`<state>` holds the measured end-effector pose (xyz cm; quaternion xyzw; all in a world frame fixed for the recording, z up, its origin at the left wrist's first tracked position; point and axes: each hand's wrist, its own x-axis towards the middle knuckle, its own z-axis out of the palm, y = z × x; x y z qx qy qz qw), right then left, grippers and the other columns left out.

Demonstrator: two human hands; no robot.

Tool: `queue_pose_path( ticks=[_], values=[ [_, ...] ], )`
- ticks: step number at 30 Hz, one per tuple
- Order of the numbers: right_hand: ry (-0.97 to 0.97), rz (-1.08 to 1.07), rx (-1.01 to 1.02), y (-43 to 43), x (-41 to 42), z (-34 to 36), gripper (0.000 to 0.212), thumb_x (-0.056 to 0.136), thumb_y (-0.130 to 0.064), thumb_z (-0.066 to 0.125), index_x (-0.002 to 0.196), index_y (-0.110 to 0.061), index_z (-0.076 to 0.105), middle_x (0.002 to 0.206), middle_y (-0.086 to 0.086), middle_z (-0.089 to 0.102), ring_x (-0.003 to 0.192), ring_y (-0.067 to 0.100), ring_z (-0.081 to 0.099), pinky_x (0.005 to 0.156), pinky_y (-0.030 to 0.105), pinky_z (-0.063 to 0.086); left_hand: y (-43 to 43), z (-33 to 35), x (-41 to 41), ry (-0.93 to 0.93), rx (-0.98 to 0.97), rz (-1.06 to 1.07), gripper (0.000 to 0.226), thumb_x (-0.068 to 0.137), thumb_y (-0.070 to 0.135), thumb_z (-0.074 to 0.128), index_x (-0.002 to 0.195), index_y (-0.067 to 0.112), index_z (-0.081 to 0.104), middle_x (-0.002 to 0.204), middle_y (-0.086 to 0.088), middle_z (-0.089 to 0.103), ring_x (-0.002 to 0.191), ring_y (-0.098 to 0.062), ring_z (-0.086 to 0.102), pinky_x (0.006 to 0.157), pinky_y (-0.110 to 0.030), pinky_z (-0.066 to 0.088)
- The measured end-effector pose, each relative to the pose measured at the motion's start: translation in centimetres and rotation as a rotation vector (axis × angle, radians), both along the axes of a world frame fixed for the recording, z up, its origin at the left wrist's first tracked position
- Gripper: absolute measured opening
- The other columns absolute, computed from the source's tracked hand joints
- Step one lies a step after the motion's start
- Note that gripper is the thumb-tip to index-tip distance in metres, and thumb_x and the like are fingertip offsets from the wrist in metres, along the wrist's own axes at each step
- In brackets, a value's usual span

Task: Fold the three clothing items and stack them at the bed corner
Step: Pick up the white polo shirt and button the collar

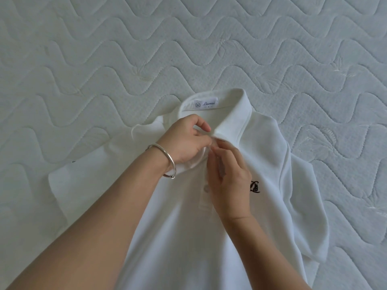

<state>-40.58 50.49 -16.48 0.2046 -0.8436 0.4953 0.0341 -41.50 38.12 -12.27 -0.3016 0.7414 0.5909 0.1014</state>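
One white knit polo shirt (268, 164) lies face up on the pale wave-quilted mattress (125, 49), its long axis running straight away from the person, with the collar (236, 116) at the far end. Both hands meet just under that collar, equally near it. The left hand (186, 143), a silver bangle (167, 158) at its wrist, pinches the collar edge with curled fingers, and the right hand (230, 181) pinches the placket fabric opposite, probably straightening the neck before folding.

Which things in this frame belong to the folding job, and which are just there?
Job: polo shirt, left hand and right hand pinching its front opening, mattress underneath.
Just there: bracelet, neck label.
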Motion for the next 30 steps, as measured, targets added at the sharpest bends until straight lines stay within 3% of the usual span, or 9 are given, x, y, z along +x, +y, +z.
queue_pose_path(
  ticks=[3, 7, 11, 16, 19, 24, 27, 30],
  values=[
    [-0.225, -0.084, -0.080, 0.1, -0.2, 1.0, 0.008, 0.085, -0.011, 0.061, 0.088, -0.011, 0.069, 0.096, -0.009, 0.063, 0.093, 0.007, 0.059, 0.084, 0.010, 0.042, 0.1, -0.3, 0.1, 0.006, -0.003, 0.013, 0.023, 0.083, 0.009, 0.062, 0.075, 0.025, 0.046, 0.069, 0.004, 0.059, 0.053, -0.005, 0.050, 0.044, -0.008, 0.035],
    [-0.439, -0.061, -0.070, 0.5, -1.3, 2.4, 0.018, 0.083, -0.011, 0.067, 0.086, -0.029, 0.062, 0.086, -0.009, 0.064, 0.080, 0.003, 0.061, 0.074, 0.010, 0.044, 0.2, -0.2, 0.1, 0.022, 0.012, 0.001, 0.026, 0.084, 0.009, 0.061, 0.075, 0.024, 0.042, 0.068, 0.006, 0.058, 0.048, -0.001, 0.048, 0.045, -0.009, 0.034],
    [-0.350, 0.041, 0.071, 0.9, -2.4, 2.8, 0.015, 0.080, -0.008, 0.068, 0.089, -0.019, 0.069, 0.080, -0.021, 0.056, 0.076, -0.012, 0.054, 0.070, 0.001, 0.038, 0.5, -0.2, 0.3, 0.050, -0.002, -0.020, 0.026, 0.085, 0.009, 0.060, 0.075, 0.023, 0.040, 0.070, 0.003, 0.059, 0.061, -0.013, 0.050, 0.063, -0.022, 0.041],
    [-0.145, 0.109, 0.124, 1.0, -2.8, 2.2, 0.005, 0.079, -0.005, 0.067, 0.083, -0.009, 0.069, 0.085, -0.006, 0.060, 0.074, 0.003, 0.055, 0.067, 0.015, 0.046, 0.8, -0.3, 0.8, 0.079, -0.023, -0.005, 0.028, 0.080, 0.008, 0.064, 0.076, 0.025, 0.042, 0.080, -0.001, 0.065, 0.073, -0.018, 0.057, 0.080, -0.039, 0.048],
    [-0.136, 0.152, 0.131, 1.1, -3.2, 2.1, 0.004, 0.079, -0.005, 0.068, 0.082, -0.007, 0.068, 0.087, -0.002, 0.062, 0.068, 0.002, 0.057, 0.066, 0.014, 0.047, 0.8, -0.1, 1.0, 0.105, 0.020, 0.020, 0.029, 0.079, 0.005, 0.065, 0.077, 0.023, 0.042, 0.076, 0.003, 0.064, 0.073, -0.019, 0.057, 0.077, -0.041, 0.050],
    [-0.377, 0.266, 0.215, 0.8, -5.3, 2.9, 0.014, 0.075, -0.009, 0.073, 0.072, -0.019, 0.064, 0.076, -0.016, 0.054, 0.065, -0.013, 0.052, 0.063, 0.002, 0.038, 0.7, -0.6, 1.2, 0.171, -0.116, -0.004, 0.033, 0.078, 0.007, 0.066, 0.075, 0.027, 0.040, 0.072, 0.011, 0.063, 0.063, -0.002, 0.057, 0.069, -0.027, 0.049],
    [-0.527, 0.343, 0.301, 0.9, -6.7, 3.6, 0.020, 0.078, -0.015, 0.070, 0.068, -0.029, 0.059, 0.075, -0.012, 0.058, 0.060, -0.003, 0.052, 0.058, 0.006, 0.035, 0.6, -0.6, 1.3, 0.192, -0.162, -0.008, 0.034, 0.078, 0.006, 0.066, 0.073, 0.029, 0.040, 0.069, 0.011, 0.061, 0.061, 0.001, 0.054, 0.067, -0.020, 0.046],
    [-0.570, 0.371, 0.311, 0.6, -7.2, 3.8, 0.017, 0.082, -0.015, 0.066, 0.072, -0.027, 0.060, 0.076, -0.006, 0.058, 0.061, 0.001, 0.050, 0.058, 0.012, 0.036, 0.8, -0.4, 1.2, 0.200, -0.266, -0.036, 0.034, 0.076, 0.006, 0.066, 0.074, 0.029, 0.041, 0.075, 0.003, 0.062, 0.068, -0.006, 0.056, 0.066, -0.016, 0.043]
  ],
)
